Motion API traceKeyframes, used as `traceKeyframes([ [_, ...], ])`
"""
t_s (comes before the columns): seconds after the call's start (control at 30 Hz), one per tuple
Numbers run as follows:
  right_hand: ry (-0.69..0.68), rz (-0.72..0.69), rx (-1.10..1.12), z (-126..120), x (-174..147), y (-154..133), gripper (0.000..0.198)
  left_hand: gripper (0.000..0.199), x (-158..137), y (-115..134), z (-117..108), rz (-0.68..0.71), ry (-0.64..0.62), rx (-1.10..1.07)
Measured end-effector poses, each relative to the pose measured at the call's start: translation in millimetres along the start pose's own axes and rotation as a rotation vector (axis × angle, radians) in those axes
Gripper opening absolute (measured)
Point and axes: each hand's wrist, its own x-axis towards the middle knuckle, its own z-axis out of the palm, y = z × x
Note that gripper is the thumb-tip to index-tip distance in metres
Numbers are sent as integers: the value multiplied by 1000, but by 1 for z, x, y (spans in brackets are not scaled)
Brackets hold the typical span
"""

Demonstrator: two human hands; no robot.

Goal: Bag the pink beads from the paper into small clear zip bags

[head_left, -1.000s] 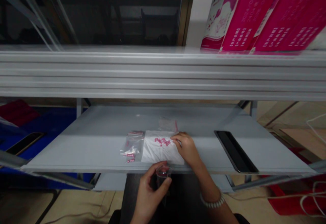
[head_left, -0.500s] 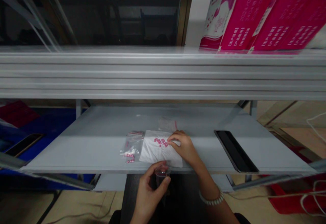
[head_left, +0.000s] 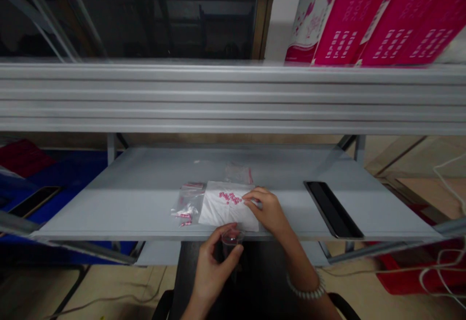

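Observation:
My left hand (head_left: 214,264) is wrapped round a clear plastic cup (head_left: 232,237), held upright just off the table's front edge. Small pink beads (head_left: 229,197) lie in a loose cluster on a white tissue (head_left: 214,213). At the right end of that cluster, my right hand (head_left: 265,207) has thumb and forefinger pinched together; whatever is between the tips is too small to make out. Left of the tissue is a clear zip bag (head_left: 189,201) with pink pieces (head_left: 185,220) at its lower end. Behind the tissue lies another clear zip bag (head_left: 238,173).
A dark phone or tablet (head_left: 334,208) lies on the right of the grey table (head_left: 127,198). A metal shelf beam (head_left: 218,99) crosses above, with pink boxes (head_left: 357,19) on it. At far left another phone (head_left: 34,201) rests on a blue surface.
The whole view has shifted slightly. My right hand's fingertips have drawn a little away to the right of the bead cluster. The left hand still holds the cup in about the same place.

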Motion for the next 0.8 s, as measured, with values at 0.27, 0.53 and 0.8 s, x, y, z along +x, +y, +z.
traceKeyframes([
  [0.27, 595, 207, -178, 41, -132, 5, 22, 24, -12, -25, 7, 62, 92, -51],
  [0.53, 43, 154, -353, 35, -202, 26, 23, 31, -22, -29, -10, 42, 122, -72],
  [0.8, -755, 93, -417, 105, -223, -6, 14, 31, -33, -18, -9, 83, 96, -48],
])
